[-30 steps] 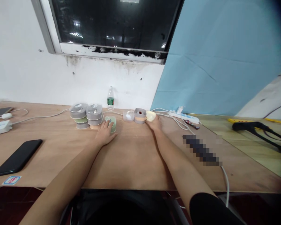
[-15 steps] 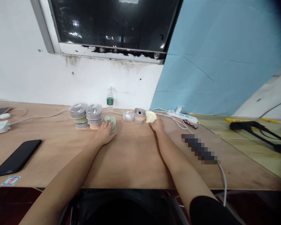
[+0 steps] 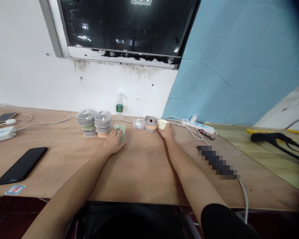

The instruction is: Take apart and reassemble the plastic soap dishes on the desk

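Observation:
My left hand (image 3: pixel 112 142) lies with fingers stretched out over the front of a pale green lidded container (image 3: pixel 121 131). Beside it, on the left, two stacks of lidded containers stand close together: the nearer stack (image 3: pixel 103 123) and the outer stack (image 3: pixel 86 122), in grey, green and peach layers. My right hand (image 3: pixel 166 131) is closed on a shallow cream-coloured dish (image 3: pixel 162 124), which is tilted; its fingers are partly hidden. Just left of that dish are a grey and peach stack of open containers (image 3: pixel 150 124) and a clear container (image 3: pixel 139 124).
Behind the containers a plastic bottle (image 3: pixel 119 105) stands against the wall. Power strips (image 3: pixel 199 126) and white cables lie at the right rear. A black phone (image 3: pixel 22 165) rests at the left, and a blurred dark item (image 3: pixel 218 162) at the right.
The cream-coloured dish has tipped up in my right hand; before, it sat level in a stack. My left hand stays on the green container. The whole view has shifted slightly.

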### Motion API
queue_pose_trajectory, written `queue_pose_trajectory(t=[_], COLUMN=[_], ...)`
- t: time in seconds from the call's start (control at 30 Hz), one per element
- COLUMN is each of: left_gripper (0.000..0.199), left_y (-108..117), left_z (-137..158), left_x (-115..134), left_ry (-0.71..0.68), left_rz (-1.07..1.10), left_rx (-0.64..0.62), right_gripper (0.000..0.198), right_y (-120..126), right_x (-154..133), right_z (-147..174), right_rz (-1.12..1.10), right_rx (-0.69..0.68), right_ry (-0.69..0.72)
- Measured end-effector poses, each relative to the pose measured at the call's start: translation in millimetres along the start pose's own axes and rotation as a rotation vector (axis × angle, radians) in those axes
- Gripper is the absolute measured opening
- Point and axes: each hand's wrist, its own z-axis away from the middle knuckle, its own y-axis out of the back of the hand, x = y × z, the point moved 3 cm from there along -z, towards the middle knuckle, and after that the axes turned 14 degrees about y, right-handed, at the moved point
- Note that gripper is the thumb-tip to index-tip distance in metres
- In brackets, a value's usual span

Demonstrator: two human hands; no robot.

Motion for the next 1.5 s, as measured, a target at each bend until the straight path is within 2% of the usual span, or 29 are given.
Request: queue_pose_trajectory(t=[0.33, 0.43, 0.5, 0.6, 0.67, 0.73, 0.8, 0.9, 1.03, 1.13, 1.23, 1.37, 1.5], left_gripper=[0.073, 0.072, 0.073, 0.067, 0.054, 0.045, 0.041, 0.038, 0.035, 0.034, 0.032, 0.029, 0.028], left_y=[0.1, -0.7, -1.7, -3.9, -4.5, -4.2, -3.3, -0.5, 7.2, 13.7, 16.8, 17.1, 21.1], left_z=[-0.6, -2.3, -4.9, -10.4, -13.7, -15.6, -15.6, -13.8, -10.4, -7.2, -4.2, -2.8, -2.0], left_x=[-0.8, -0.8, -1.5, -3.6, -5.5, -6.9, -7.4, -6.6, -4.1, -0.8, 3.4, 5.9, 6.7], left_ry=[-0.009, 0.01, 0.024, 0.018, 0.008, -0.005, -0.026, -0.051, -0.06, -0.07, -0.087, -0.095, -0.116], left_rz=[0.005, 0.02, 0.035, 0.059, 0.082, 0.106, 0.126, 0.169, 0.294, 0.388, 0.413, 0.393, 0.475], left_rx=[0.008, 0.039, 0.06, 0.077, 0.092, 0.112, 0.137, 0.198, 0.326, 0.415, 0.431, 0.43, 0.554], right_gripper=[0.082, 0.086, 0.082, 0.063, 0.051, 0.042, 0.036, 0.029, 0.023, 0.022, 0.021, 0.02, 0.02], right_y=[15.3, 18.4, 22.4, 32.0, 37.8, 40.2, 38.5, 30.7, 19.3, 12.5, 5.7, 1.1, 6.5], right_x=[3.5, -0.3, -5.4, -22.1, -39.7, -60.1, -81.6, -112.7, -147.6, -168.0, -178.9, -176.3, -174.7], right_z=[24.6, 28.3, 30.4, 36.2, 42.8, 51.4, 61.7, 80.7, 107.5, 121.0, 126.2, 124.9, 122.1], right_rz=[0.037, 0.012, 0.007, 0.013, 0.008, -0.016, -0.056, -0.133, -0.25, -0.314, -0.336, -0.332, -0.386], right_rx=[-0.03, 0.027, 0.125, 0.332, 0.443, 0.482, 0.453, 0.332, 0.153, 0.076, 0.021, -0.041, -0.037], right_ry=[-0.005, 0.016, 0.044, 0.191, 0.364, 0.549, 0.728, 0.969, 1.153, 1.196, 1.209, 1.203, 1.157])
